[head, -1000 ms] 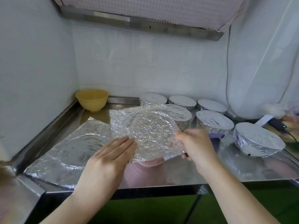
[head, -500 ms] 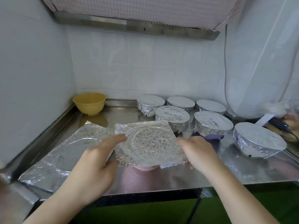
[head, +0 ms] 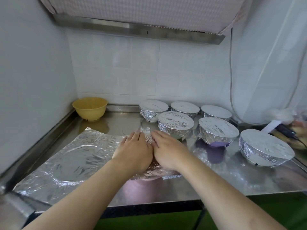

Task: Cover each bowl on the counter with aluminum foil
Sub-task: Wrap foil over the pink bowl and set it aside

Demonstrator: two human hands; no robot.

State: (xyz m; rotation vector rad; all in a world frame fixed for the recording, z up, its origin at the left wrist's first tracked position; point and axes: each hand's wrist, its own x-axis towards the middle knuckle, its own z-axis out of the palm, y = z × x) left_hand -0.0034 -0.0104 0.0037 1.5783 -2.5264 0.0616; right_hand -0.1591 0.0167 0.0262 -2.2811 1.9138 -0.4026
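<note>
A crinkled foil sheet (head: 148, 135) is pressed flat-fingered over a pink bowl (head: 150, 178) (mostly hidden) by left hand (head: 132, 151) and right hand (head: 167, 151), side by side, mid-counter (head: 232, 176). Six wrapped bowls (head: 176, 124) are seen behind and to the right, a yellow bowl (head: 89, 109) uncovered.

Both hands, left hand (head: 132, 151) and right hand (head: 167, 151), now press the foil sheet (head: 147, 135) flat onto the pink bowl (head: 146, 177)

Steel desk (head: 232, 176): left hand (head: 132, 151) and right hand (head: 167, 150) flat, side by side, pressing foil sheet (head: 147, 135) over pink bowl (head: 146, 179); spare foil (head: 66, 163) left; yellow bowl (head: 89, 108) uncovered; six foil-covered bowls (head: 176, 123) right
</note>
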